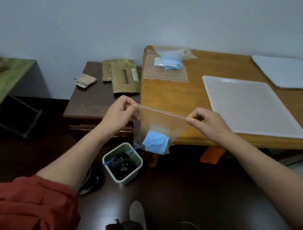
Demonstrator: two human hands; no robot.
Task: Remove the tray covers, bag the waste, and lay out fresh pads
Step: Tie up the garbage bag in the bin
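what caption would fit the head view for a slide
Left hand and right hand pinch the top of a clear bag holding blue waste near a bin.

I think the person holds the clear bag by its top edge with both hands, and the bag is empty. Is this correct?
Not quite. The clear bag is not empty: a crumpled blue wad sits at its bottom, as the head view shows. The rest is right: the left hand and the right hand pinch its top edge, one at each end.

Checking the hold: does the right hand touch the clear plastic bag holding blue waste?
Touching. In the head view the right hand pinches the clear plastic bag at its top corner.
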